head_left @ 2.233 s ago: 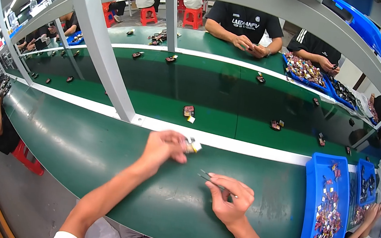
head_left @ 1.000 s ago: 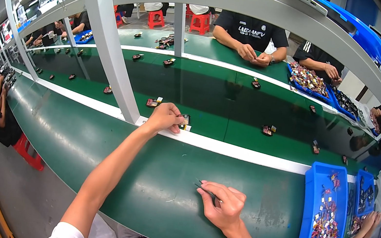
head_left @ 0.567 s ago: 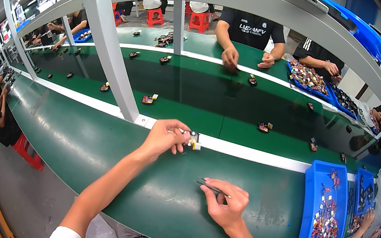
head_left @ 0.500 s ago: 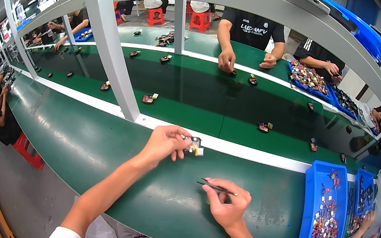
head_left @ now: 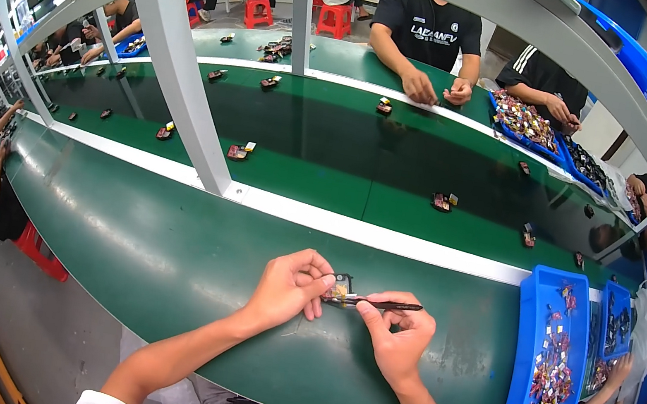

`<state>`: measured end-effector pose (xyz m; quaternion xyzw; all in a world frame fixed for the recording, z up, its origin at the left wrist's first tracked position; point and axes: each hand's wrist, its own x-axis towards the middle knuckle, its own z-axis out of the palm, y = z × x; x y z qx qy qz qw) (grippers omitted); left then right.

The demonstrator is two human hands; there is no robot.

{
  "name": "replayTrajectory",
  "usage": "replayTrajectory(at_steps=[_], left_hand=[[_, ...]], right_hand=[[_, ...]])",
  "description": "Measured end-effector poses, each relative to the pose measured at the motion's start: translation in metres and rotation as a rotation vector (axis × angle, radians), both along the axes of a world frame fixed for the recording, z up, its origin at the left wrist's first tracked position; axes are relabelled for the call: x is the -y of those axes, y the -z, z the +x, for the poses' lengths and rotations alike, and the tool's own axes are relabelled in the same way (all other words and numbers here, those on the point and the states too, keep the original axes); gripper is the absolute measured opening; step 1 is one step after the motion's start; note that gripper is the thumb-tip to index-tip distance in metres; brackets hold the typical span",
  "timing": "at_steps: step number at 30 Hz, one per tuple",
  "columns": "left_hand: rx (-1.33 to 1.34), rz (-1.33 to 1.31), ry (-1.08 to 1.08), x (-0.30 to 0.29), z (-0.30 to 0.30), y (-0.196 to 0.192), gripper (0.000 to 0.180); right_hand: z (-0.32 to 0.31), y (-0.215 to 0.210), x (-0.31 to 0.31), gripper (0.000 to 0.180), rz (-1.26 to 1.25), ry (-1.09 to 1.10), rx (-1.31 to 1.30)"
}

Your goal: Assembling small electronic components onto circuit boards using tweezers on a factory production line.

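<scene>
My left hand (head_left: 290, 287) pinches a small dark component (head_left: 341, 287) with a yellowish patch, just above the green bench top (head_left: 164, 262). My right hand (head_left: 399, 339) grips black tweezers (head_left: 379, 303) that lie nearly level, their tip pointing left and touching the component. Both hands meet near the front middle of the bench.
A blue tray (head_left: 546, 361) of small mixed parts sits to my right, a second blue tray (head_left: 614, 329) beyond it. Behind a white strip runs a green conveyor belt (head_left: 327, 177) carrying small parts. A white post (head_left: 177, 63) rises left of centre. People work across the belt and at the left.
My left hand reached out to the white strip, took a small component and drew it back. Now both hands are together, tweezers tip on the component. Parts on the belt drifted left.
</scene>
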<state>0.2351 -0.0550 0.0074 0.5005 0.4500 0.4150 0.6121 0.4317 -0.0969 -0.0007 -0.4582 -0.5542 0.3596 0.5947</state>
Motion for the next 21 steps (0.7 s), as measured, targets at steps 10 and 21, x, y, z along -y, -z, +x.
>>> replayTrajectory(at_steps=[10, 21], left_hand=[[0.013, 0.061, -0.017, 0.008, 0.007, 0.001, 0.012], [-0.055, 0.158, -0.001, 0.016, 0.01, -0.003, 0.013]], right_hand=[[0.001, -0.001, 0.002, 0.012, 0.038, 0.027, 0.139], [0.0, -0.006, 0.0, 0.011, -0.223, -0.063, -0.252]])
